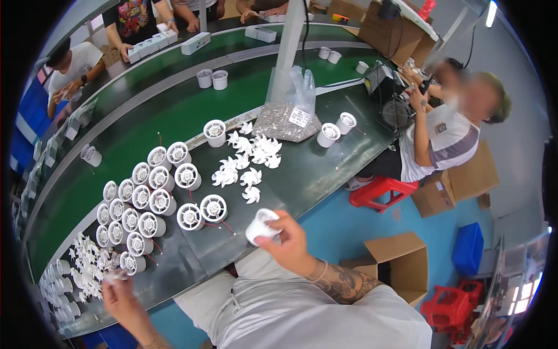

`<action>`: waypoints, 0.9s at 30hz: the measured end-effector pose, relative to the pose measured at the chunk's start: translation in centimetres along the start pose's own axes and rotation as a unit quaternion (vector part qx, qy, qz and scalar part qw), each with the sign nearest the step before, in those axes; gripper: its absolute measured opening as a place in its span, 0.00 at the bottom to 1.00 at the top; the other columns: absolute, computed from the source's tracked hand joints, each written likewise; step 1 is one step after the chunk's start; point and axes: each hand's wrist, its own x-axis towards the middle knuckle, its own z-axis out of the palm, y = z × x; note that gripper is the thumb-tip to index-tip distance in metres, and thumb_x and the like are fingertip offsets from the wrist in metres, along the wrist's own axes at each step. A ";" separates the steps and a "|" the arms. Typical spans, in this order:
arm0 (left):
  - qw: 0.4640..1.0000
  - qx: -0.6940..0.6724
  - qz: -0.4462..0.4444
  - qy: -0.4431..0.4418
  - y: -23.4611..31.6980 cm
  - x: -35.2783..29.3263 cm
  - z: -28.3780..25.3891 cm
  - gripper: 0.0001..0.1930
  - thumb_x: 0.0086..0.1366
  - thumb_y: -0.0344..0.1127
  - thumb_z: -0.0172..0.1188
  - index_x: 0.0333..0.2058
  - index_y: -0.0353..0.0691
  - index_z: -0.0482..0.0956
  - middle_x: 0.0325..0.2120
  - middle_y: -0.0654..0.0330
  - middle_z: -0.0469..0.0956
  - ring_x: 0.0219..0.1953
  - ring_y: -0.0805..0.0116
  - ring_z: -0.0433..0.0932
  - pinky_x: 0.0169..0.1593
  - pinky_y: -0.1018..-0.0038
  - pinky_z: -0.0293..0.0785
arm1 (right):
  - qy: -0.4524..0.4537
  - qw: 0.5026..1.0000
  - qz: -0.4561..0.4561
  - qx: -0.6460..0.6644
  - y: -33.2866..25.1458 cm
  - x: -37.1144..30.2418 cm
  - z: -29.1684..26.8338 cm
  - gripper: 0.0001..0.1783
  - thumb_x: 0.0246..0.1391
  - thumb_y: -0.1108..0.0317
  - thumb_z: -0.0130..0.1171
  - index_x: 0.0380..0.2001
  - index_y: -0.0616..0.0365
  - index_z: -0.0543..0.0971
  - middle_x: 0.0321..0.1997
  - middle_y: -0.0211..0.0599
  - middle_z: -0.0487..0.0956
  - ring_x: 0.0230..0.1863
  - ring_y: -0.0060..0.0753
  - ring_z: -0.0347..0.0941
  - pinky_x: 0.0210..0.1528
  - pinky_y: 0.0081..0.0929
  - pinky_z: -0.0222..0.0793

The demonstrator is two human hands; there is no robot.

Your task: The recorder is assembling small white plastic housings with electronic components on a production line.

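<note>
My right hand (290,243) grips a white round fan housing (260,228), tilted above the table's front edge. At lower left, my left hand (123,303) pinches a small white piece that looks like a fan impeller (117,276), partly blurred. It hovers beside a heap of white fan impellers (87,264). Behind that heap stand several rows of white fan housings (161,177), their spoked openings up, some with thin red wires. One more housing (214,208) sits nearest my right hand. Loose impellers (256,152) lie scattered in the middle of the table.
A clear bag of small parts (288,123) rests by a post (289,64). A green conveyor (151,110) runs behind, carrying several housings and boxes. People work across it. At right, a co-worker (444,134) sits on a red stool (383,193); an open carton (398,250) stands below.
</note>
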 end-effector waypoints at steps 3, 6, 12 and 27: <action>0.977 0.091 0.072 -0.178 3.1 -3.6 6.6 0.13 0.60 0.30 0.55 0.42 0.30 0.77 0.43 0.54 0.77 0.43 0.71 0.75 0.45 0.74 0.74 | 0.026 0.888 0.249 0.385 -0.8 0.8 -0.1 0.18 0.56 0.71 0.60 0.49 0.56 0.69 0.48 0.42 0.76 0.46 0.39 0.76 0.48 0.29 0.73; 0.937 0.000 0.077 -0.341 4.7 -6.1 11.6 0.11 0.55 0.29 0.62 0.37 0.33 0.82 0.54 0.47 0.70 0.52 0.55 0.72 0.52 0.63 0.72 | 0.014 0.739 0.322 0.592 -5.0 2.8 1.1 0.20 0.59 0.64 0.59 0.51 0.57 0.68 0.48 0.43 0.76 0.48 0.40 0.76 0.50 0.34 0.74; 0.904 0.078 0.191 -0.373 6.3 -5.7 15.3 0.12 0.53 0.25 0.63 0.38 0.39 0.81 0.53 0.49 0.71 0.52 0.49 0.71 0.51 0.63 0.73 | -0.057 0.701 0.445 0.554 -7.3 3.3 0.8 0.30 0.64 0.45 0.45 0.57 0.57 0.67 0.54 0.41 0.74 0.55 0.38 0.71 0.57 0.38 0.68; 0.932 0.089 0.165 -0.311 5.6 -5.7 12.6 0.09 0.50 0.24 0.69 0.32 0.36 0.84 0.47 0.53 0.79 0.35 0.62 0.80 0.38 0.74 0.79 | -0.092 0.665 0.452 0.588 -7.7 3.3 2.8 0.28 0.65 0.48 0.44 0.57 0.59 0.68 0.54 0.39 0.74 0.54 0.39 0.72 0.54 0.38 0.70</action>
